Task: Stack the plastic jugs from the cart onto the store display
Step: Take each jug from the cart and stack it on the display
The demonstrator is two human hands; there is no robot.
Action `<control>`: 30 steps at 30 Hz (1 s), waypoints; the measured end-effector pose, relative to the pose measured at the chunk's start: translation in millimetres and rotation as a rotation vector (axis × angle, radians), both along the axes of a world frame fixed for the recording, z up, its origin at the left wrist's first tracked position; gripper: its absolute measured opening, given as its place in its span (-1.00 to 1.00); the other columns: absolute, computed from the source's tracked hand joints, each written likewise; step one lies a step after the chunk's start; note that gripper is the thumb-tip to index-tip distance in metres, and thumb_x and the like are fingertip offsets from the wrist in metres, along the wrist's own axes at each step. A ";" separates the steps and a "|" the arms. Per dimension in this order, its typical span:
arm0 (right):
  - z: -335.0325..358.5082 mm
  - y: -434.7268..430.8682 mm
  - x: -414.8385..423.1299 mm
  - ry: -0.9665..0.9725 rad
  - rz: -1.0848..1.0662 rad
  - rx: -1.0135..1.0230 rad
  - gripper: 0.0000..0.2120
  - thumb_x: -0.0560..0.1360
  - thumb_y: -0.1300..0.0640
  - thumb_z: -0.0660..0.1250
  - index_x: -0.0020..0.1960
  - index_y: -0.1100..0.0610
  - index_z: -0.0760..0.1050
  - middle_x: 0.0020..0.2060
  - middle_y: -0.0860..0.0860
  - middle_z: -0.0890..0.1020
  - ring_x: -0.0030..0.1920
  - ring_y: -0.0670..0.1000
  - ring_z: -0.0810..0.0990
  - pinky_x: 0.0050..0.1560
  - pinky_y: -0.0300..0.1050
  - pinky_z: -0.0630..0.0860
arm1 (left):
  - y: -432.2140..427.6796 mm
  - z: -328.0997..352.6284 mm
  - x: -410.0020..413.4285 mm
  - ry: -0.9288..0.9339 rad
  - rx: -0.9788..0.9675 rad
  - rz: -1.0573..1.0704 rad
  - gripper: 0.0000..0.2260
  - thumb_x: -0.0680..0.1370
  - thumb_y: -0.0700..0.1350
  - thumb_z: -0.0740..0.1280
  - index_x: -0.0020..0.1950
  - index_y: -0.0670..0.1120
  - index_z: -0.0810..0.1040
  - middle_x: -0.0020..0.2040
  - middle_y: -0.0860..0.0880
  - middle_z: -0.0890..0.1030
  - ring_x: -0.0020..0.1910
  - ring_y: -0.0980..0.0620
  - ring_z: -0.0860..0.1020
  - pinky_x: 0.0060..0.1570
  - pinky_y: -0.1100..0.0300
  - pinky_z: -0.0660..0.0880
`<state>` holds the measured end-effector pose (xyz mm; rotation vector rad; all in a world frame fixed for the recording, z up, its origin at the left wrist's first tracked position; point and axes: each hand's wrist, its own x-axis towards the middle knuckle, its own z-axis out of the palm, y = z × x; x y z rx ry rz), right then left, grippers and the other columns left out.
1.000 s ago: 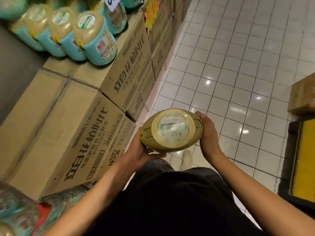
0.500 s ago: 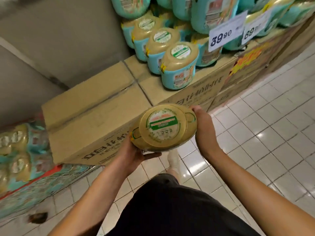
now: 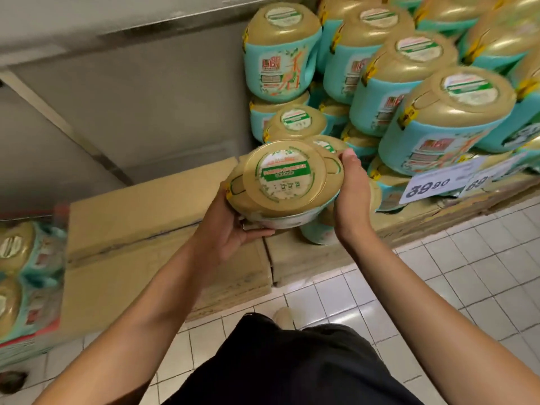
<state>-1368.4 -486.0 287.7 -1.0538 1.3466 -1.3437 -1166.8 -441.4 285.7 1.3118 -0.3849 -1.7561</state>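
Held jug [image 3: 283, 182]: in the air in front of the display, above the cardboard boxes [image 3: 140, 214], tipped so its gold cap faces the camera; not yet set down.
Left grip [image 3: 230, 232]: cups the jug from below and from the left, fingers curled under the lower edge.
Right grip [image 3: 350, 194]: clasps the jug's right side, thumb up by the cap rim; the fingers run out of sight behind it.
Display: stacked jugs [image 3: 444, 112] lie in tiers on the boxes, caps outward, against the grey wall [image 3: 146, 97]; a price card [image 3: 435, 184] hangs at the front.
Step in hand: probably carrying the jug in to place it at the left end of the stack, near the low jugs [image 3: 298, 121] just behind it.
How to do it well: hold it with both hands until it rests; match the neighbours' tilt, cap outward; seat it against a neighbouring jug so that it cannot roll; ease the lower hand out last.
Risk: a round body laid on a slope may slide off toward the tiled floor [image 3: 496, 273].
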 end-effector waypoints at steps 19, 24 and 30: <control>42.2 -170.7 24.3 -0.105 -0.092 -0.111 -0.52 0.73 -0.12 0.02 0.38 0.14 0.52 0.28 0.03 0.63 0.27 -0.04 0.58 0.28 -0.22 0.51 | -181.8 31.9 -26.7 -0.043 -0.123 0.138 -0.50 0.67 0.30 0.05 0.38 0.09 0.58 0.33 -0.10 0.62 0.25 -0.15 0.61 -0.10 -0.15 0.69; 13.2 -147.6 21.3 0.057 0.005 -0.131 -0.36 0.73 -0.22 0.08 0.72 -0.06 -0.05 0.69 -0.16 0.07 0.64 -0.21 0.05 0.54 -0.37 0.08 | -191.9 23.6 -25.7 -0.095 -0.135 0.085 -0.49 0.62 0.44 -0.02 0.16 0.21 0.60 -0.02 0.09 0.77 0.09 0.06 0.70 0.15 -0.09 0.63; 0.4 -147.2 12.1 0.127 0.089 -0.163 -0.27 0.73 -0.11 0.19 0.72 -0.05 -0.18 0.70 -0.14 -0.04 0.67 -0.21 -0.08 0.48 -0.54 -0.03 | -189.5 17.3 -40.8 -0.148 -0.200 0.112 -0.46 0.66 0.38 0.00 0.49 0.17 0.47 0.21 0.13 0.70 0.30 0.06 0.59 0.35 -0.12 0.51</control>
